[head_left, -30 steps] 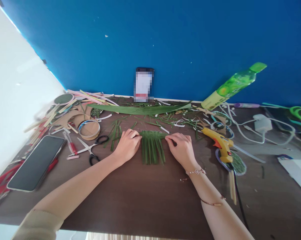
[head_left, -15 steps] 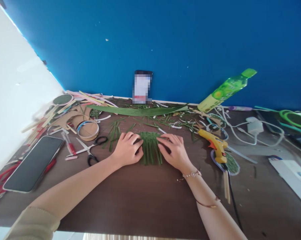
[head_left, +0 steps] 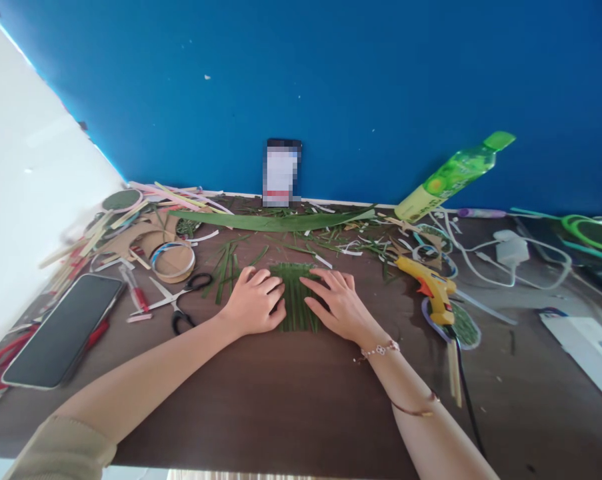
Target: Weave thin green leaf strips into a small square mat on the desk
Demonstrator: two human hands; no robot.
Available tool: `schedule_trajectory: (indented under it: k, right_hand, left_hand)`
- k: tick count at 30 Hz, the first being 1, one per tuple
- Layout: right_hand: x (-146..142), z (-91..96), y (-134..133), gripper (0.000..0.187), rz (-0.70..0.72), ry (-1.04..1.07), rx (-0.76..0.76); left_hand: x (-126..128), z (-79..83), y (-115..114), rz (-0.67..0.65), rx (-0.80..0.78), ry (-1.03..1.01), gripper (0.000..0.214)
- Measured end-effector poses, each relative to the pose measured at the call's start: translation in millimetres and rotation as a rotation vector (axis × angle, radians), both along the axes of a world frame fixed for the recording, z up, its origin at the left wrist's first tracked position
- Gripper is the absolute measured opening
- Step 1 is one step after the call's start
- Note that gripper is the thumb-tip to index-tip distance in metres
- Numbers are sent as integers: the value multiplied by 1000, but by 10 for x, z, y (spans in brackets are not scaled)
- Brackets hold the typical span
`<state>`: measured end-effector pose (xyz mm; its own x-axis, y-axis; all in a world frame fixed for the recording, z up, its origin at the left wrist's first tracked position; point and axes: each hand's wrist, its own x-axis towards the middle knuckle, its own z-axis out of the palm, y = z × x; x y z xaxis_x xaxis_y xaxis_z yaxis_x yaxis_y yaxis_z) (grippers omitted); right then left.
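A small mat of green leaf strips (head_left: pixel 297 303) lies on the brown table between my hands, woven at its far edge with loose ends toward me. My left hand (head_left: pixel 255 301) rests at the mat's left side, fingers bent and thumb apart from them, touching its edge. On the right side lies my right hand (head_left: pixel 337 303), with its fingers stretched out flat over the strips' edge. Loose green strips (head_left: pixel 225 270) are scattered left of the mat. Beyond it stretches a long green leaf (head_left: pixel 281 221). What lies under my fingers is hidden.
Black-handled scissors (head_left: pixel 181 300), a phone (head_left: pixel 65 330) and a tape roll (head_left: pixel 173 260) lie to the left. A yellow glue gun (head_left: pixel 433 290) with its cord, a white charger (head_left: pixel 511 249) and a leaning green bottle (head_left: pixel 453 177) are at right. Another phone (head_left: pixel 281 173) leans against the blue wall.
My right hand has slid slightly left onto the strips, its fingers straighter now. My left hand keeps its place at the left edge. The view has shifted a little.
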<state>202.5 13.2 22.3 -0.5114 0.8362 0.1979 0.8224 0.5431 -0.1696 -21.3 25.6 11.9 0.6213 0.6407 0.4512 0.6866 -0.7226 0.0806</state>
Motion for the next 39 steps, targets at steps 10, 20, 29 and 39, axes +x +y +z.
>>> schedule_trajectory:
  k: [10,20,29,39]
  right_hand:
    - [-26,-7,-10,43,-50,-32,-3]
    - [-20,-3,-22,45,-98,0,-42]
    - [-45,-25,-31,47,-110,-45,-58]
    - [27,-16,-25,46,-149,73,-62]
  left_hand:
    - [5,1,3,-13,-36,3,27]
    - [-8,8,6,-20,-59,20,26]
    - [-1,-3,7,-26,-57,7,26]
    - [-11,8,7,-12,-77,6,25]
